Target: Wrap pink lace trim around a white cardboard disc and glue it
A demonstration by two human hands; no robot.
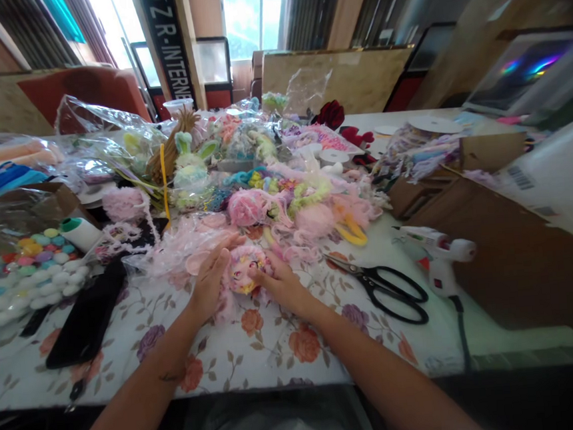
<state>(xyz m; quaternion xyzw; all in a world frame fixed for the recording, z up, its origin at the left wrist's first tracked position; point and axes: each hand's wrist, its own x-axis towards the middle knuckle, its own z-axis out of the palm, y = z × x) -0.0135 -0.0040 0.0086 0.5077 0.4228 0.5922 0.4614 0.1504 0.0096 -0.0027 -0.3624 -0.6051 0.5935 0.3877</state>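
Roundish, fluffy pink doll [241, 271] between bare hands [211, 283].

Pink fluffy doll [242, 272], face upward

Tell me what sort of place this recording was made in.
Probably an indoor craft workspace; whether a home or a small workshop, I can't tell. The glue gun, the black-handled scissors and the ball of pink yarn point that way.

Doll [244, 272] between left hand [210, 280] and right hand [285, 284]; scissors [364, 274] right, glue gun [437, 259] beyond; phone [87, 319] left; yarn ball [244, 208] behind.
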